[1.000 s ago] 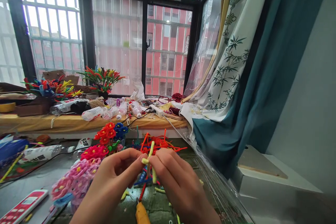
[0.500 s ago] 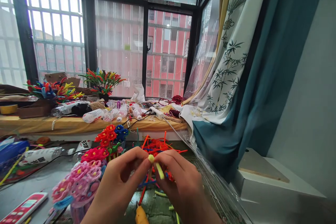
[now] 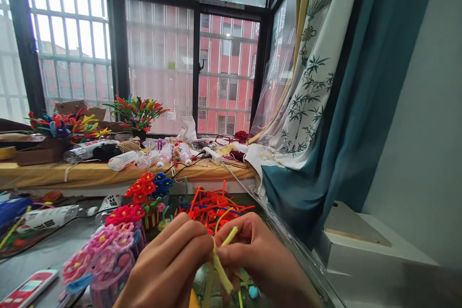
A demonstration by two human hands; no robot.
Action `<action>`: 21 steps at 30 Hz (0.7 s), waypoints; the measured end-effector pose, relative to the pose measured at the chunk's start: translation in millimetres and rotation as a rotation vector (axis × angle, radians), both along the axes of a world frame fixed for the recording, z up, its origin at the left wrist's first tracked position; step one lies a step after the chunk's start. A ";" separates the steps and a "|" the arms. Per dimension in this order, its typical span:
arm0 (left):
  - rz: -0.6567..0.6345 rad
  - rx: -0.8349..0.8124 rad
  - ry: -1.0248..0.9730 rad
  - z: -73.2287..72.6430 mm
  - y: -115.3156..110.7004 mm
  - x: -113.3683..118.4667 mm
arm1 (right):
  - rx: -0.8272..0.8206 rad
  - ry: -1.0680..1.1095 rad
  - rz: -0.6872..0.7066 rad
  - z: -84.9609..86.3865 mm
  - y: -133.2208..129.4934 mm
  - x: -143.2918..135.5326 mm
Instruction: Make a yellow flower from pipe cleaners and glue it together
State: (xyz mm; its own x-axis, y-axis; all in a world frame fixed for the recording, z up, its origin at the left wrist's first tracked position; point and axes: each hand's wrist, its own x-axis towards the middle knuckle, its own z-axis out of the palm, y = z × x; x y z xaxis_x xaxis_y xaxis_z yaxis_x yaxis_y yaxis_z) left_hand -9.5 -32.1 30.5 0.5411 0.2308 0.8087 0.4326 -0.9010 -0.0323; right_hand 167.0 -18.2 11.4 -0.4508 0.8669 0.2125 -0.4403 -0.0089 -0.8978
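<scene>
Several pale yellow fuzzy stems [image 3: 223,273] meet between the fingertips of both hands, low in the middle of the head view. My left hand [image 3: 169,260] has its fingers closed on them from the left. From the right, my right hand [image 3: 252,255] pinches them between thumb and fingers, and one short end sticks up past the thumb. A pile of red-orange stems [image 3: 212,204] lies just beyond the hands. Part of a yellow tool [image 3: 194,299] shows below my left hand. The fingertips partly hide where the stems join.
Pink fuzzy flowers [image 3: 104,260] and red ones [image 3: 142,187] stand in cups at left, near a red-and-white device [image 3: 31,288]. A plastic bottle [image 3: 50,217] lies behind. Bottles and a white power strip [image 3: 212,155] lie on the ledge; a light blue pompom [image 3: 253,292] sits lower right.
My hands have turned and lowered slightly. More yellow stem now shows between them, crossing and pointing up and down, where before a rounded tip and a short piece showed. The view has shifted slightly.
</scene>
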 end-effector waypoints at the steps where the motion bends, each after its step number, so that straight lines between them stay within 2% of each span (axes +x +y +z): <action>1: 0.010 0.010 -0.014 -0.3 -0.8 0.9 | -0.006 0.022 0.025 -0.6 0.8 1.1; 4: 0.085 -0.041 -0.099 -0.8 0.3 3.0 | 0.036 0.031 -0.034 3.6 -0.5 -1.8; 8: 0.173 -0.436 -0.304 1.1 1.9 4.3 | 0.150 -0.051 -0.256 12.3 -7.5 -12.2; 11: 0.130 -0.669 -0.485 3.4 1.5 3.9 | 0.218 -0.080 -0.404 12.0 -9.5 -17.3; 13: 0.095 -0.689 -0.572 4.5 2.1 3.1 | 0.235 -0.064 -0.469 9.9 -8.6 -18.7; 16: 0.071 -0.627 -0.632 4.8 4.4 2.7 | 0.241 -0.004 -0.524 7.3 -6.3 -19.6; 18: 0.029 -0.581 -0.620 4.2 6.1 3.7 | 0.213 0.044 -0.490 5.9 -4.9 -20.0; 21: -0.090 -0.541 -0.596 2.6 8.1 5.8 | 0.149 0.086 -0.336 3.9 -3.5 -19.9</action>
